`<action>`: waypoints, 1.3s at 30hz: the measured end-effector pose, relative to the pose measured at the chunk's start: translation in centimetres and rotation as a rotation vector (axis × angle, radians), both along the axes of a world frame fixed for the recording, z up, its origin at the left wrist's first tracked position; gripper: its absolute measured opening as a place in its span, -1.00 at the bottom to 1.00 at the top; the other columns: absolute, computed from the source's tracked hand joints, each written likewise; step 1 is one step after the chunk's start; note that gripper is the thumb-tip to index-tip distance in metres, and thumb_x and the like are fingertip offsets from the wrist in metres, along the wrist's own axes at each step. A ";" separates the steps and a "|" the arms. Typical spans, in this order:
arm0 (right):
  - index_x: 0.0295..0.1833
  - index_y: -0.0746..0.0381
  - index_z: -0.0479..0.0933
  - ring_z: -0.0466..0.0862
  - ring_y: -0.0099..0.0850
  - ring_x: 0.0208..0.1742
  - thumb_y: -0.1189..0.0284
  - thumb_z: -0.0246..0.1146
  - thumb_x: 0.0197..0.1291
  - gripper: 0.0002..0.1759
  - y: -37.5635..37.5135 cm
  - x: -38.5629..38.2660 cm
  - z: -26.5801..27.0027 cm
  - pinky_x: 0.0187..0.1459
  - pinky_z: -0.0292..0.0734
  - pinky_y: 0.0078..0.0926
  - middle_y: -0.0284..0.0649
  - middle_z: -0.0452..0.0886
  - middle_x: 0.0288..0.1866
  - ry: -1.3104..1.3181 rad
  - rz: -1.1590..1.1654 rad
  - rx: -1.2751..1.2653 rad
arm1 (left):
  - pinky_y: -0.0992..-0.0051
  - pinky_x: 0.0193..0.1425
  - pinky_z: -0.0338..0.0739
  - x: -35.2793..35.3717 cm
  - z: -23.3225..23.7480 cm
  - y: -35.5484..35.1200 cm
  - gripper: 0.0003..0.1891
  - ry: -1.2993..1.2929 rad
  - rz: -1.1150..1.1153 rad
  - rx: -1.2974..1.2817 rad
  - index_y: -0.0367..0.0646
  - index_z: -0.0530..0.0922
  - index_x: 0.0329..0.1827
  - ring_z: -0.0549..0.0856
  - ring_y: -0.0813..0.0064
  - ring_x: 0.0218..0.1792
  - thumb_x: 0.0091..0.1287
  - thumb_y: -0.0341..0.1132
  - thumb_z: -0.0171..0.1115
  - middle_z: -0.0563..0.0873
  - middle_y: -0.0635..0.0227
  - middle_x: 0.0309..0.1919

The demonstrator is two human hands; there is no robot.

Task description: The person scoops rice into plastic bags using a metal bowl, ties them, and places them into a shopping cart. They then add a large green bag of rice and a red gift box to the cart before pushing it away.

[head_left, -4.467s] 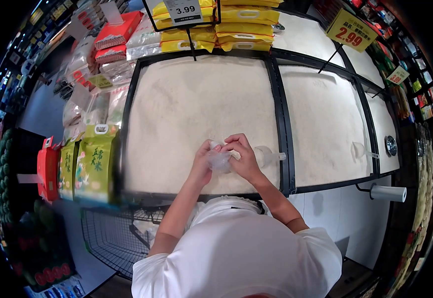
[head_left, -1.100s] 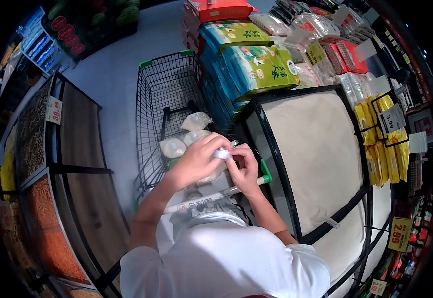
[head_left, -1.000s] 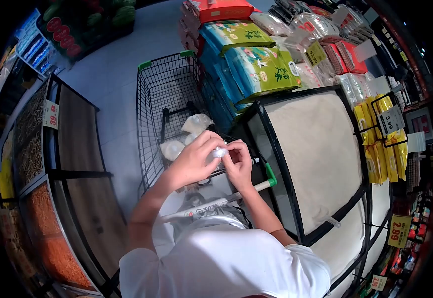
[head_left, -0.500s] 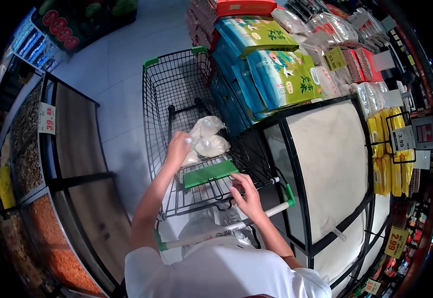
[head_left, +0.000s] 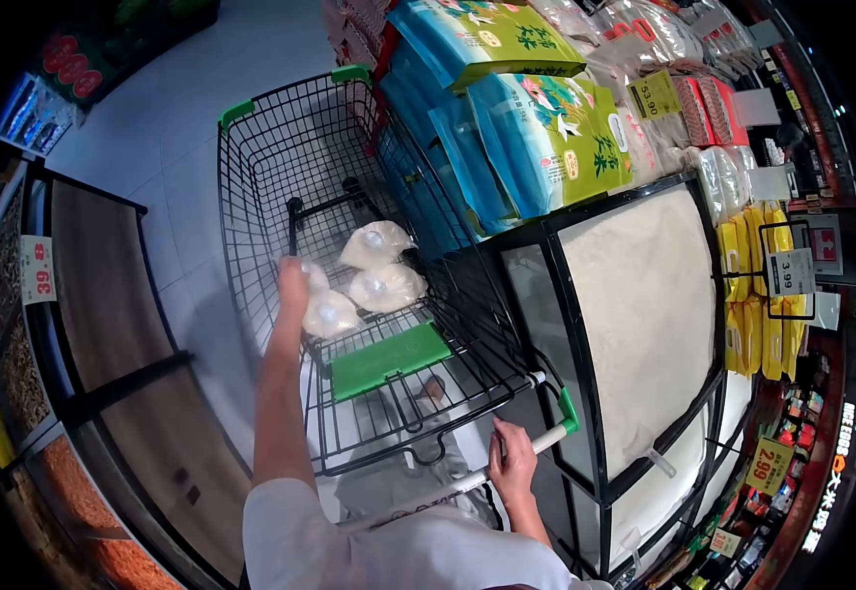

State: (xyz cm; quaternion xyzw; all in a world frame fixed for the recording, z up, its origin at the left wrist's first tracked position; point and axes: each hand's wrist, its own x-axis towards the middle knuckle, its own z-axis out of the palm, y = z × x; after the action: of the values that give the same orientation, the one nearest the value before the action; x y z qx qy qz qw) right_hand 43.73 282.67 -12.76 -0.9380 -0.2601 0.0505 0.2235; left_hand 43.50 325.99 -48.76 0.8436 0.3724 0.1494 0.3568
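Note:
My left hand (head_left: 293, 287) is inside the shopping cart (head_left: 251, 177) at its left side, closed on a clear plastic bag (head_left: 315, 278) of pale contents, which it partly hides. Beside this bag lie three similar tied bags, one at the back (head_left: 377, 244), one on the right (head_left: 389, 287) and one nearer me (head_left: 331, 313). A green flap (head_left: 391, 360) spans the near part of the basket. My right hand (head_left: 513, 459) is curled round the white cart handle (head_left: 551, 437), near its green right end.
Blue-green rice packs (head_left: 556, 147) are stacked right of the cart, behind a black-framed bin of pale grain (head_left: 644, 324). Wood-sided bins (head_left: 114, 275) line the left. Yellow packets (head_left: 762, 334) hang at far right. Grey floor (head_left: 192, 177) lies between the cart and left bins.
My left hand has moved left and slightly down in the basket with its bag. My right hand has come back from the green flap to the handle and closed. The view has shifted.

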 end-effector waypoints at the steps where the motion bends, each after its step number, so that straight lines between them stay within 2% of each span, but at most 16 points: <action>1: 0.02 0.28 0.60 0.70 -0.18 -0.19 0.70 0.30 0.14 -0.69 0.2 0.0 -0.2 -0.14 0.62 -0.37 -0.09 0.69 -0.18 -0.009 -0.018 -0.013 | 0.08 0.06 0.54 -0.1 -0.7 -0.1 -0.80 0.019 0.014 -0.005 -0.27 0.62 -0.13 0.63 -0.13 -0.05 0.17 -0.51 0.22 0.61 -0.03 -0.08; 3: -0.01 0.26 0.61 0.70 -0.16 -0.21 0.67 0.30 0.14 -0.71 0.3 0.2 -0.5 -0.17 0.61 -0.34 -0.10 0.70 -0.20 -0.030 -0.035 -0.020 | 0.08 0.06 0.54 0.1 -2.5 0.0 -0.79 0.046 0.046 -0.009 -0.24 0.64 -0.14 0.63 -0.11 -0.04 0.15 -0.52 0.22 0.62 -0.01 -0.09; 6: -0.01 0.22 0.62 0.70 -0.14 -0.22 0.61 0.30 0.14 -0.73 0.2 0.2 -0.8 -0.20 0.60 -0.29 -0.13 0.70 -0.18 -0.046 -0.040 -0.018 | 0.08 0.11 0.54 -0.7 -9.3 0.4 -0.75 0.101 0.045 0.017 -0.19 0.67 -0.12 0.62 -0.10 -0.01 0.13 -0.50 0.22 0.64 0.00 -0.11; 8: -0.02 0.22 0.62 0.70 -0.15 -0.22 0.59 0.32 0.14 -0.73 0.3 0.3 -0.5 -0.21 0.60 -0.30 -0.13 0.70 -0.19 -0.043 -0.039 -0.033 | 0.12 0.22 0.52 -0.9 -9.1 0.2 -0.67 0.156 0.062 -0.040 -0.19 0.67 -0.04 0.61 -0.10 0.05 0.09 -0.48 0.24 0.66 -0.02 -0.06; 11: -0.04 0.22 0.63 0.70 -0.17 -0.23 0.57 0.34 0.12 -0.74 -0.5 0.3 -0.3 -0.20 0.58 -0.32 -0.15 0.70 -0.22 -0.012 0.044 0.019 | 0.23 0.34 0.49 -1.5 -4.9 0.3 -0.42 0.316 -0.009 -0.166 -0.19 0.62 0.20 0.57 -0.02 0.23 0.02 -0.34 0.44 0.59 -0.05 0.21; 14: -0.09 0.20 0.65 0.67 -0.19 -0.28 0.44 0.36 0.07 -0.75 -2.2 1.6 0.4 -0.18 0.53 -0.33 -0.20 0.69 -0.28 -0.103 0.223 -0.038 | 0.25 0.39 0.44 -3.3 1.2 0.3 -0.30 0.205 -0.067 -0.169 -0.19 0.48 0.35 0.53 -0.02 0.29 0.07 -0.29 0.47 0.55 -0.02 0.26; 16: -0.13 0.16 0.65 0.64 -0.25 -0.36 0.37 0.33 0.05 -0.76 -3.3 2.2 -0.2 -0.29 0.45 -0.34 -0.27 0.67 -0.34 -0.148 0.263 -0.081 | 0.26 0.41 0.41 -5.9 7.0 -0.2 -0.33 0.061 -0.165 -0.183 -0.22 0.45 0.36 0.50 -0.01 0.32 0.16 -0.29 0.45 0.53 -0.01 0.28; 17: -0.20 0.14 0.67 0.60 -0.31 -0.47 0.39 0.31 0.05 -0.82 -2.2 2.1 0.4 -0.38 0.37 -0.37 -0.34 0.63 -0.46 -0.125 0.246 -0.038 | 0.27 0.41 0.41 -6.9 13.1 -0.9 -0.38 0.059 -0.221 -0.231 -0.25 0.43 0.37 0.50 0.01 0.33 0.23 -0.32 0.41 0.52 0.01 0.30; 18: -0.23 0.13 0.67 0.57 -0.33 -0.52 0.39 0.31 0.05 -0.85 -2.1 2.2 0.2 -0.41 0.34 -0.37 -0.35 0.59 -0.51 -0.139 0.257 -0.028 | 0.28 0.41 0.40 -9.1 13.0 -1.4 -0.38 0.000 -0.256 -0.172 -0.24 0.43 0.38 0.50 0.03 0.34 0.24 -0.33 0.40 0.51 0.00 0.32; 19: -0.27 0.12 0.68 0.55 -0.35 -0.57 0.39 0.31 0.05 -0.87 -2.2 2.2 0.0 -0.45 0.32 -0.38 -0.37 0.56 -0.57 -0.151 0.265 -0.021 | 0.28 0.41 0.40 -11.0 15.4 -2.3 -0.38 0.003 -0.280 -0.137 -0.24 0.43 0.38 0.50 0.03 0.35 0.25 -0.32 0.40 0.50 -0.01 0.34; 20: -0.32 0.13 0.68 0.53 -0.35 -0.61 0.41 0.28 0.07 -0.91 -1.6 2.3 0.5 -0.47 0.30 -0.39 -0.35 0.54 -0.59 -0.166 0.262 -0.013 | 0.27 0.42 0.38 -12.1 20.2 -3.7 -0.40 0.047 -0.250 -0.191 -0.24 0.44 0.38 0.49 0.02 0.35 0.27 -0.31 0.37 0.48 -0.03 0.36; 25: -0.33 0.11 0.69 0.56 -0.37 -0.58 0.36 0.31 0.10 -0.91 0.7 3.2 0.4 -0.47 0.32 -0.41 -0.36 0.55 -0.59 -0.232 0.289 0.094 | 0.17 0.47 0.27 -18.0 29.0 -11.9 -0.44 -0.073 -0.200 -0.124 -0.32 0.44 0.34 0.44 -0.06 0.37 0.29 -0.33 0.32 0.45 -0.12 0.36; 32: -0.43 0.11 0.65 0.63 -0.38 -0.54 0.34 0.29 0.18 -0.84 6.6 5.0 -1.5 -0.45 0.36 -0.41 -0.37 0.65 -0.53 -0.303 0.314 0.206 | -0.13 0.45 0.22 -19.4 33.4 -17.3 -0.33 0.069 -0.346 0.175 -0.26 0.47 0.34 0.26 -0.36 0.42 0.20 -0.13 0.43 0.29 -0.16 0.46; 36: -0.47 0.09 0.61 0.63 -0.36 -0.56 0.26 0.30 0.18 -0.78 11.5 5.0 -2.8 -0.46 0.40 -0.39 -0.36 0.61 -0.59 -0.344 0.312 0.241 | -0.03 0.40 0.38 -19.1 32.0 -13.4 -0.46 0.027 -0.257 0.454 -0.19 0.55 0.21 0.35 -0.27 0.40 0.20 -0.16 0.44 0.33 -0.07 0.46; 38: -0.44 0.10 0.62 0.63 -0.33 -0.53 0.19 0.32 0.15 -0.76 14.0 4.8 -3.3 -0.43 0.43 -0.35 -0.35 0.61 -0.58 -0.335 0.311 0.299 | 0.01 0.36 0.42 -18.7 30.8 -10.6 -0.62 0.012 -0.172 0.497 -0.21 0.66 0.01 0.46 -0.20 0.34 0.22 -0.18 0.40 0.44 -0.08 0.39; 39: -0.35 0.11 0.65 0.66 -0.33 -0.45 0.16 0.33 0.13 -0.75 14.8 4.7 -3.0 -0.33 0.45 -0.36 -0.34 0.63 -0.51 -0.312 0.381 0.268 | 0.03 0.34 0.45 -18.5 30.6 -9.1 -0.68 0.028 -0.136 0.488 -0.22 0.69 -0.08 0.51 -0.17 0.30 0.23 -0.18 0.39 0.49 -0.08 0.36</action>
State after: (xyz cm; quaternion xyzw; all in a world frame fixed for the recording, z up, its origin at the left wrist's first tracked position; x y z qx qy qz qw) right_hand 48.40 297.51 -15.80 -0.8307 -0.4673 -0.0882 0.2893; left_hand 25.00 316.93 -18.20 0.9299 0.2727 0.1988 0.1464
